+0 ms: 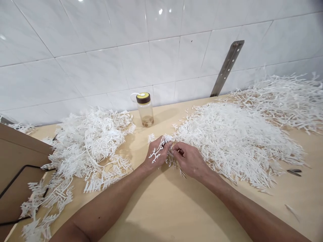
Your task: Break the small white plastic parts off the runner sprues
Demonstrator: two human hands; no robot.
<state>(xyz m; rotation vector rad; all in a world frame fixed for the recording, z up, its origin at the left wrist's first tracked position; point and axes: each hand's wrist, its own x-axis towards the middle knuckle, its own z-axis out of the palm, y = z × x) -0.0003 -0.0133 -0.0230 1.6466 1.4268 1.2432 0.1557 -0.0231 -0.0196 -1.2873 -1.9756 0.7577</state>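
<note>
Hands pinching a white plastic sprig

Head view: fingertips are partly hidden by sprigs. Left hand (156,154) and right hand (187,160) both pinch one white plastic sprig (167,140) between them, at the large pile's (234,141) near edge on the table (161,208).

Looking like small workshop: heaped white plastic sprues (237,141) covering plywood bench (161,208) mid-frame, tiled wall (101,50) spanning top, steel bracket (227,67) upper right.

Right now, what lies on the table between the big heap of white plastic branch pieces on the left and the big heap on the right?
In the head view, a clear plastic bottle with a yellow-and-brown lid stands there, on bare light wooden tabletop.
</note>
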